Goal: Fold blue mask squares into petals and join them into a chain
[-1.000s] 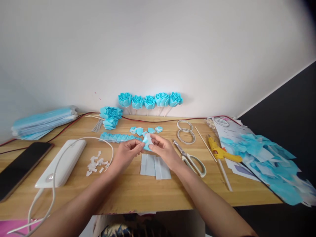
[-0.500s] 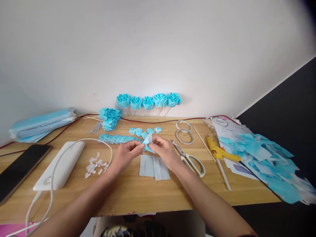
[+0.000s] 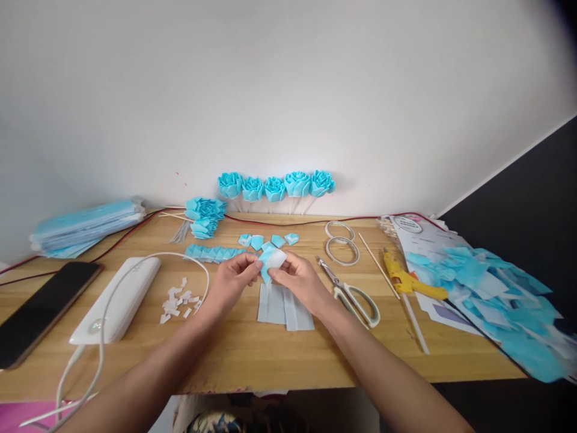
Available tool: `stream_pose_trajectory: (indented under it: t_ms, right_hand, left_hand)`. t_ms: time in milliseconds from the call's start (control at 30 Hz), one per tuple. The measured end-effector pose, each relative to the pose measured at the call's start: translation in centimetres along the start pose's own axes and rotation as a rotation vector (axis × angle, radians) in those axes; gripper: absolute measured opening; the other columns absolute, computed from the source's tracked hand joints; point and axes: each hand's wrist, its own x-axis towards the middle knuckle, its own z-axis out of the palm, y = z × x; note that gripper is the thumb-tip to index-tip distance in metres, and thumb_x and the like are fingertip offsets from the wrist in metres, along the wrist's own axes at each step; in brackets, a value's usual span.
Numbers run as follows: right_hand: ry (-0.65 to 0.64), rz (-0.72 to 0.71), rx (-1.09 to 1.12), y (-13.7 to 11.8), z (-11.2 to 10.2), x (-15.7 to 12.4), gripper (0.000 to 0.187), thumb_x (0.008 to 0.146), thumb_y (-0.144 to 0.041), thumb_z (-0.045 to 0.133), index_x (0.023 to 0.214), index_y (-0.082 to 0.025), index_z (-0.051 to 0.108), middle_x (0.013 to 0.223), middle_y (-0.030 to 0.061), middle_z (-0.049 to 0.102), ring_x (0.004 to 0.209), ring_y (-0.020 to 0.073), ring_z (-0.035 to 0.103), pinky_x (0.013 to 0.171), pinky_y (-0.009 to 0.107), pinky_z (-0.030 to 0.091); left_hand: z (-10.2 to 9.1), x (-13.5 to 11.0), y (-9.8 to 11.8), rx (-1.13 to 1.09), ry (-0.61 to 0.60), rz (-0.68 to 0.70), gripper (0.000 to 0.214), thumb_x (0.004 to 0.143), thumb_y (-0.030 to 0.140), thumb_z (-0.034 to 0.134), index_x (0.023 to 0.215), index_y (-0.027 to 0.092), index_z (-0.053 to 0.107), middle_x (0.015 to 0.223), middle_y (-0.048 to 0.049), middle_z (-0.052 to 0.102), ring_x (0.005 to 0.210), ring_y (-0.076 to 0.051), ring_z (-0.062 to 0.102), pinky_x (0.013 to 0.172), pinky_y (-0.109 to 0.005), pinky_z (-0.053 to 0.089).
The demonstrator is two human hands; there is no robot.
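Between my two hands is a small piece of blue and white fabric [image 3: 273, 259], partly folded, held above the table. My left hand [image 3: 237, 276] pinches its left side between thumb and finger. On the right edge, my right hand [image 3: 298, 276] grips it the same way. Two pale fabric squares [image 3: 271, 304] lie overlapping just below. Behind my hands several folded blue petals [image 3: 256, 242] sit in a curved row. A long line of overlapping folded petals [image 3: 211, 253] stretches out to the left, its right end close to my left fingers.
Scissors [image 3: 349, 293], two tape rolls [image 3: 341, 250], a yellow glue gun [image 3: 401, 278] and a heap of blue scraps [image 3: 500, 300] lie right. Left are white snippets [image 3: 178, 300], a power bank [image 3: 118, 300], a phone [image 3: 47, 310] and stacked masks [image 3: 88, 227]. Blue fabric flowers [image 3: 274, 188] lean against the wall.
The fabric piece has been turned and its white corner now lies across toward my right hand. Both hands stay near the same place; the whole view has shifted slightly.
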Motion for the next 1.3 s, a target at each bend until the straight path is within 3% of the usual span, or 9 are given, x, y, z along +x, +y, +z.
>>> stream_pose_trajectory:
  t_ms: [267, 433, 567, 667, 900, 1300]
  right_hand:
    - [0.050, -0.035, -0.038, -0.1, 0.1, 0.1, 0.017, 0.077, -0.031, 0.067, 0.089, -0.021, 0.060, 0.077, -0.0020, 0.060, 0.071, 0.0128, 0.055, 0.065, 0.024, 0.045]
    - [0.102, -0.121, -0.197, -0.2, -1.0, 0.2, 0.021, 0.081, -0.035, 0.065, 0.097, -0.022, 0.064, 0.090, 0.0001, 0.063, 0.079, 0.0142, 0.058, 0.071, 0.025, 0.046]
    - [0.158, -0.187, -0.309, -0.4, -1.4, 0.1, 0.011, 0.082, -0.031, 0.063, 0.088, -0.021, 0.064, 0.079, -0.0013, 0.062, 0.072, 0.0137, 0.057, 0.069, 0.025, 0.045]
    - [0.148, -0.291, -0.422, -0.7, -1.2, -0.1, 0.003, 0.083, -0.023, 0.061, 0.085, -0.022, 0.064, 0.081, -0.0011, 0.063, 0.076, 0.0147, 0.059, 0.074, 0.027, 0.046]
    - [0.086, -0.540, -0.658, -0.9, -1.0, 0.0, 0.026, 0.074, -0.001, 0.055, 0.081, -0.024, 0.064, 0.099, 0.0016, 0.065, 0.098, 0.0184, 0.059, 0.091, 0.036, 0.043]
    - [0.074, -0.538, -0.685, -0.6, -1.1, 0.0, 0.028, 0.073, 0.000, 0.052, 0.081, -0.024, 0.064, 0.104, 0.0023, 0.066, 0.101, 0.0192, 0.059, 0.093, 0.039, 0.044]
  left_hand:
    - [-0.1, 0.0, -0.2, 0.013, -0.062, 0.000, 0.033, 0.078, 0.043, 0.065, 0.060, 0.016, 0.061, 0.058, 0.0021, 0.053, 0.058, -0.011, 0.045, 0.059, -0.024, 0.036]
    - [0.1, 0.1, -0.1, 0.063, -0.054, -0.033, 0.031, 0.074, 0.041, 0.066, 0.055, 0.017, 0.061, 0.051, 0.0029, 0.050, 0.055, -0.011, 0.041, 0.056, -0.024, 0.033]
    - [0.1, 0.0, -0.1, 0.105, -0.058, -0.064, 0.029, 0.073, 0.039, 0.066, 0.056, 0.017, 0.061, 0.050, 0.0034, 0.050, 0.053, -0.010, 0.040, 0.055, -0.023, 0.031]
    - [0.0, 0.1, -0.2, 0.094, -0.050, -0.074, 0.029, 0.074, 0.040, 0.065, 0.057, 0.017, 0.060, 0.050, 0.0036, 0.050, 0.052, -0.010, 0.040, 0.054, -0.023, 0.032]
    - [0.0, 0.1, 0.1, 0.043, -0.050, -0.074, 0.027, 0.073, 0.042, 0.067, 0.062, 0.017, 0.063, 0.049, 0.0042, 0.051, 0.050, -0.009, 0.041, 0.053, -0.022, 0.034]
    - [-0.2, 0.1, 0.0, 0.003, -0.065, -0.068, 0.029, 0.074, 0.043, 0.068, 0.062, 0.017, 0.063, 0.049, 0.0038, 0.051, 0.051, -0.009, 0.040, 0.054, -0.023, 0.033]
